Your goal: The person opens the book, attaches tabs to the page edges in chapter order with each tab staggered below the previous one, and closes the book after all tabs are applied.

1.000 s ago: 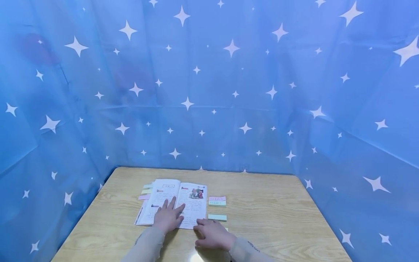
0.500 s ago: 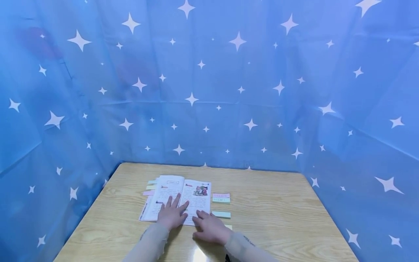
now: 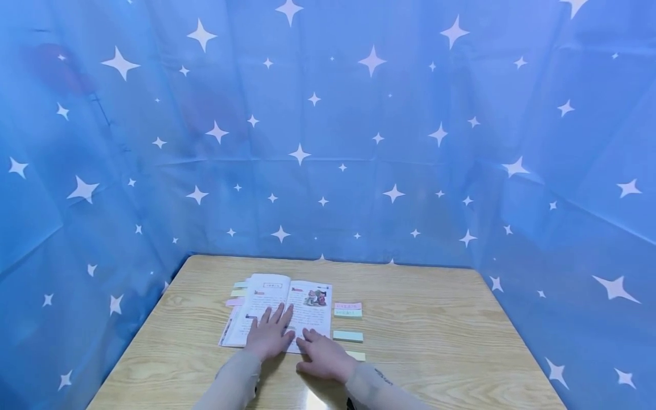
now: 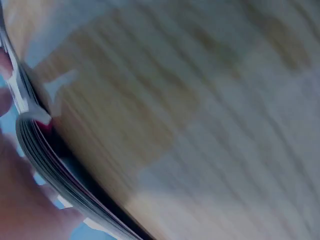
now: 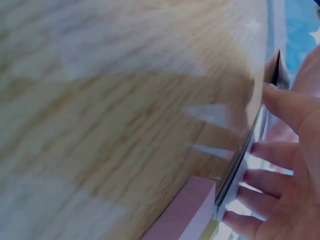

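Note:
An open book (image 3: 312, 319) with printed text and a small colour picture lies on the table. My left hand (image 3: 269, 336) rests flat across its lower middle, near the spine, with fingers stretched over the pages. On the right page's lower part rest the fingers of my right hand (image 3: 327, 356). In the right wrist view, the thumb (image 5: 287, 105) of that hand is at the book's near edge and its fingers lie on the page. The left wrist view shows the book's thick page edge (image 4: 65, 180) beside my left hand (image 4: 25, 195).
Right of the book lie a pink sticky-note pad (image 3: 348, 306), a green pad (image 3: 348, 314), another green pad (image 3: 348, 336) and a partly hidden yellow one (image 3: 357, 356). Coloured tabs (image 3: 237, 293) stick out at the book's left. A blue starred curtain (image 3: 328, 131) surrounds the wooden table (image 3: 420, 319).
My right hand has slid left and slightly away from me, further onto the right page. The left hand stays on the book, its fingers a little closer together. The head view has shifted slightly.

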Motion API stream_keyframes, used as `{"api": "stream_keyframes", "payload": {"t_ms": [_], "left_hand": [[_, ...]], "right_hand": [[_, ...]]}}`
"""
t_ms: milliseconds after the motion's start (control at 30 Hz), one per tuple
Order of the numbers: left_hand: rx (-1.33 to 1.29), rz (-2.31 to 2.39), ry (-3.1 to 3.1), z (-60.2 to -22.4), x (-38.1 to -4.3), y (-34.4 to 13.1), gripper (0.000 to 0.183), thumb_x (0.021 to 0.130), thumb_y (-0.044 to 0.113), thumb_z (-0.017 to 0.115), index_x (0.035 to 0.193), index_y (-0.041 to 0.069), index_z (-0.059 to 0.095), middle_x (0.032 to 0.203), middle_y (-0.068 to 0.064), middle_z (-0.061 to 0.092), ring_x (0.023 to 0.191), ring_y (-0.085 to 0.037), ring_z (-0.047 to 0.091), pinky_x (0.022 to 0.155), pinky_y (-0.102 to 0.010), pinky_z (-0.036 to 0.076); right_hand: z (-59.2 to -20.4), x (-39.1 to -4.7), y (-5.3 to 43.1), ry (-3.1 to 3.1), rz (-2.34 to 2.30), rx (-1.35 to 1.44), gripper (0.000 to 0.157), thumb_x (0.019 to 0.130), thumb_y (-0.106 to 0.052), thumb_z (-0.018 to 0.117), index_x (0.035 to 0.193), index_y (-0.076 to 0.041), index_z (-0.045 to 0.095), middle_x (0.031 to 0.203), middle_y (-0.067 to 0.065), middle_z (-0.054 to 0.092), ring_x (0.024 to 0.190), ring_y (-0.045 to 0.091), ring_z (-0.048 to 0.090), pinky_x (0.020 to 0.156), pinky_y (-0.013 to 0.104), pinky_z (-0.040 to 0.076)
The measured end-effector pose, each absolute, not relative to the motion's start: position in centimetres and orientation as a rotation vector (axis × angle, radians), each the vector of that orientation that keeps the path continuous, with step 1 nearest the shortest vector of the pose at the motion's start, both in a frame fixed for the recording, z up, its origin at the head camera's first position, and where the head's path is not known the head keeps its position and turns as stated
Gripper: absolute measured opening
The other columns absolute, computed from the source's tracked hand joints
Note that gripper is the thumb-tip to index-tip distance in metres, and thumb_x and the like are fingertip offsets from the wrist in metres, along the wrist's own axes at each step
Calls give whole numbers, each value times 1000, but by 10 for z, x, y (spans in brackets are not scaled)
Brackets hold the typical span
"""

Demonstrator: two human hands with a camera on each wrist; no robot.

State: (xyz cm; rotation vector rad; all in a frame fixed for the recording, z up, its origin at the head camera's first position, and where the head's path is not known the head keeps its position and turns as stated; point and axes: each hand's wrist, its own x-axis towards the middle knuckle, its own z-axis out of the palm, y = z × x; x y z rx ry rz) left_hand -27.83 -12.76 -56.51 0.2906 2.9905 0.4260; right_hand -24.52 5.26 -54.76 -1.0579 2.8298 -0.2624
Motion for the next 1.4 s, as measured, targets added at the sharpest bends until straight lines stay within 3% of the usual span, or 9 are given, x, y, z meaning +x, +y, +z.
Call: {"api": "stream_keyframes", "payload": {"t_ms": [133, 300, 567, 900, 1133, 1400], "left_hand": [[249, 582, 3019, -561, -289, -141, 51, 93, 42, 33, 138, 20, 30, 140, -2, 31, 127, -34, 24, 98, -60, 17], [159, 568, 3004, -566, -296, -165, 45, 95, 33, 31, 135, 14, 37, 140, -9, 31, 127, -38, 22, 97, -60, 19], [154, 519, 2961, -567, -294, -174, 45, 94, 29, 34, 136, 14, 35, 140, -11, 30, 127, -39, 19, 96, -62, 18], [211, 522, 2974, -569, -295, -167, 42, 93, 28, 38, 133, 14, 40, 137, -12, 35, 124, -40, 25, 93, -62, 23], [203, 509, 2984, -571, -291, -162, 41, 93, 28, 39, 132, 14, 42, 136, -12, 36, 124, -40, 27, 93, -61, 24], [125, 471, 2999, -564, -294, -157, 41, 92, 29, 40, 131, 17, 44, 136, -9, 37, 124, -38, 27, 95, -59, 24]], "right_hand": [[-550, -251, 49, 2836, -252, -1047, 59, 80, -47, 55, 127, -12, 48, 132, 14, 41, 119, 28, 39, 97, 36, 35], [-552, -254, 45, 2814, -252, -1019, 58, 79, -46, 57, 127, -15, 48, 133, 11, 41, 121, 26, 38, 97, 34, 35], [-551, -262, 40, 2779, -303, -1080, 59, 79, -46, 56, 126, -12, 49, 132, 12, 42, 119, 25, 40, 98, 32, 34], [-549, -290, 21, 2716, -464, -1091, 65, 85, -42, 51, 137, -9, 31, 143, 4, 26, 128, 23, 27, 103, 34, 25], [-550, -301, 11, 2717, -394, -1010, 59, 87, -43, 47, 137, -13, 33, 141, 0, 29, 128, 21, 27, 101, 45, 27], [-548, -304, 10, 2700, -385, -974, 58, 86, -41, 51, 135, -13, 36, 139, 0, 33, 126, 22, 30, 101, 34, 28]]}}
